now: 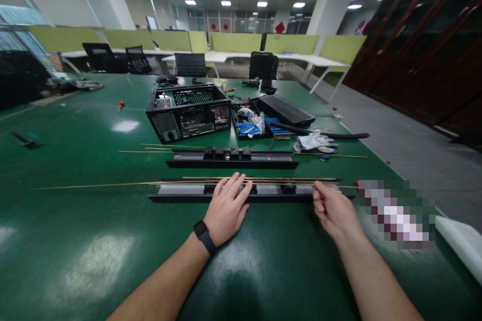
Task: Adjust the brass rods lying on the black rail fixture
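My left hand (pixel 228 206) lies flat with fingers spread on a long black rail (pixel 181 192) that lies crosswise on the green table. Thin brass rods (pixel 113 185) run along the top of this rail, with small black blocks seated in it. My right hand (pixel 332 208) is at the rail's right end, its fingers pinched together on the end of one of the brass rods. A second black rail (pixel 263 161) with several black blocks (pixel 227 152) lies parallel just behind, also flanked by brass rods.
An open black computer case (pixel 188 110) stands behind the rails. Right of it are a black tray holding blue-white gloves (pixel 251 121), a flat black panel (pixel 286 109), more gloves (pixel 316 141) and a black hose (pixel 339 135). Chairs and desks stand beyond the table; its right edge (pixel 376 155) drops to grey floor.
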{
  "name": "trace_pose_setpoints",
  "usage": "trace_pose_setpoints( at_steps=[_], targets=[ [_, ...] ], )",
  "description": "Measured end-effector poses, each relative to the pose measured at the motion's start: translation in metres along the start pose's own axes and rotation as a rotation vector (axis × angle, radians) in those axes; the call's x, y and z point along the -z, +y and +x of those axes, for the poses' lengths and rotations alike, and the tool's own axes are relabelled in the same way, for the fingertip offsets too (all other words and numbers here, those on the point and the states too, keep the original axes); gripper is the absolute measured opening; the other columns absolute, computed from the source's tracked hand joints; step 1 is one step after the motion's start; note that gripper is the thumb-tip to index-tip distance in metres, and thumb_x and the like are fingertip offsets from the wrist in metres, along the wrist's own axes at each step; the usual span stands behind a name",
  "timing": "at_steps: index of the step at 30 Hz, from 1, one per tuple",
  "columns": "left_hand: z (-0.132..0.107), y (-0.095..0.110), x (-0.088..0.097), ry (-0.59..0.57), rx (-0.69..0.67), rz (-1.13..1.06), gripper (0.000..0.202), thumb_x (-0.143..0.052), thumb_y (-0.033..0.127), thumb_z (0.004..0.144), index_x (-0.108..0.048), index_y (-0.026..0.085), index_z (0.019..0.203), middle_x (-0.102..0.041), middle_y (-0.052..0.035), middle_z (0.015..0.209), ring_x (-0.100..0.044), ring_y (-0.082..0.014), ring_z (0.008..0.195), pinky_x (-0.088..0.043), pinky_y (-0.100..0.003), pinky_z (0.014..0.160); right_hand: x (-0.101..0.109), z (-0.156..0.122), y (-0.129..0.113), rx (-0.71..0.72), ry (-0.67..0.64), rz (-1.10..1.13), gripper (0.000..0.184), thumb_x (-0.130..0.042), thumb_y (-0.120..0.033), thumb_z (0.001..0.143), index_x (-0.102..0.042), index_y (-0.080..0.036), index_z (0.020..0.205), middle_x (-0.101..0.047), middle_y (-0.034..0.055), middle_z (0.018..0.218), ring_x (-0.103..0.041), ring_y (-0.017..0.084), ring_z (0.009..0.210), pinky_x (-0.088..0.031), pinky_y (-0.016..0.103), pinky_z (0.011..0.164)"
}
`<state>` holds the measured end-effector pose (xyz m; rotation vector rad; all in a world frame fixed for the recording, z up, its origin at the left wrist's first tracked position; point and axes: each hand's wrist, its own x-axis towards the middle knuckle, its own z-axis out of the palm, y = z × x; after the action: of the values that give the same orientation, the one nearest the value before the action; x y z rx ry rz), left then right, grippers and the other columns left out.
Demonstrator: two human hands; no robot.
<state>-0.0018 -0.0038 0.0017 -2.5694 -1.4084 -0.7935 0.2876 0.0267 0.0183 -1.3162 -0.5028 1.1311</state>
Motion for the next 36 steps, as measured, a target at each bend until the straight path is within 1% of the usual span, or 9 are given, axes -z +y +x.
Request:
trace_pose_setpoints(
  at_steps=[3,8,10,16,21,24,29,34,36],
  targets=[
    [0.000,0.000,0.000,0.003,-0.003,0.001,0.059,-0.057,0.022,0.096,-0.043,0.020,0.153,-0.045,-0.0124,0.159,-0.036,-0.0290,0.150,-0.028,-0.051,0.122,-0.002,-0.003,0.004,-0.014,-0.102,-0.033,0.034,-0.087,-0.038,0.070,-0.062,-0.015,0.075,-0.059,-0.0012,0.057,-0.036,0.004,0.031,-0.018,0.015,0.023],
    [0.000,-0.001,0.000,0.002,-0.002,-0.005,0.058,-0.057,0.022,0.096,-0.044,0.020,0.152,-0.045,-0.0125,0.158,-0.036,-0.0289,0.150,-0.028,-0.051,0.122,0.007,0.008,-0.003,0.059,0.161,0.038,0.017,-0.073,-0.029,0.081,-0.063,-0.016,0.079,-0.055,-0.0034,0.053,-0.038,0.006,0.031,-0.020,0.015,0.023],
    [0.000,0.000,0.000,0.003,0.000,-0.007,0.059,-0.058,0.022,0.095,-0.044,0.021,0.152,-0.045,-0.0126,0.158,-0.036,-0.0290,0.150,-0.029,-0.051,0.122,0.008,0.009,-0.004,0.075,0.192,0.050,0.015,-0.072,-0.027,0.081,-0.063,-0.016,0.079,-0.053,-0.0045,0.053,-0.037,0.006,0.031,-0.020,0.015,0.023],
    [0.000,0.000,0.000,-0.003,-0.002,-0.002,0.058,-0.057,0.022,0.096,-0.044,0.023,0.153,-0.044,-0.0116,0.159,-0.035,-0.0294,0.151,-0.028,-0.053,0.122,-0.002,-0.002,0.005,0.000,-0.127,-0.039,0.032,-0.083,-0.037,0.072,-0.066,-0.013,0.083,-0.058,-0.0016,0.057,-0.037,0.005,0.032,-0.018,0.015,0.024],
    [0.000,0.000,-0.001,0.001,-0.002,-0.005,0.058,-0.056,0.022,0.097,-0.043,0.022,0.153,-0.044,-0.0115,0.159,-0.035,-0.0286,0.151,-0.027,-0.052,0.122,0.005,0.005,0.000,0.074,0.124,0.035,0.020,-0.075,-0.031,0.079,-0.062,-0.015,0.079,-0.055,-0.0034,0.054,-0.038,0.006,0.032,-0.020,0.015,0.024],
    [0.001,0.000,-0.001,0.016,0.000,-0.023,0.061,-0.056,0.022,0.097,-0.038,0.017,0.154,-0.046,-0.0129,0.158,-0.037,-0.0277,0.150,-0.028,-0.051,0.122,0.009,0.010,-0.005,0.066,0.164,0.076,0.012,-0.068,-0.027,0.083,-0.062,-0.016,0.082,-0.053,-0.0049,0.054,-0.037,0.006,0.032,-0.020,0.016,0.024],
    [0.000,0.001,-0.001,0.036,0.009,-0.042,0.056,-0.056,0.021,0.096,-0.041,0.017,0.151,-0.048,-0.0127,0.156,-0.039,-0.0275,0.149,-0.027,-0.052,0.122,0.003,0.004,0.001,0.071,0.088,0.016,0.019,-0.073,-0.033,0.081,-0.064,-0.016,0.081,-0.053,-0.0047,0.053,-0.037,0.006,0.032,-0.019,0.015,0.024],
    [0.000,0.000,-0.001,0.023,0.002,-0.026,0.053,-0.056,0.022,0.097,-0.045,0.018,0.148,-0.047,-0.0120,0.157,-0.038,-0.0280,0.149,-0.027,-0.052,0.122,-0.004,-0.006,0.009,0.024,-0.143,-0.060,0.041,-0.085,-0.047,0.069,-0.067,-0.013,0.083,-0.058,-0.0015,0.056,-0.037,0.005,0.032,-0.018,0.015,0.025],
    [0.000,0.001,-0.001,0.020,0.004,-0.024,0.053,-0.056,0.021,0.097,-0.045,0.019,0.149,-0.046,-0.0119,0.158,-0.038,-0.0278,0.149,-0.026,-0.052,0.122,-0.003,-0.005,0.008,0.031,-0.128,-0.075,0.041,-0.085,-0.047,0.069,-0.065,-0.014,0.083,-0.060,-0.0007,0.057,-0.038,0.005,0.032,-0.017,0.015,0.025]
  ],
)
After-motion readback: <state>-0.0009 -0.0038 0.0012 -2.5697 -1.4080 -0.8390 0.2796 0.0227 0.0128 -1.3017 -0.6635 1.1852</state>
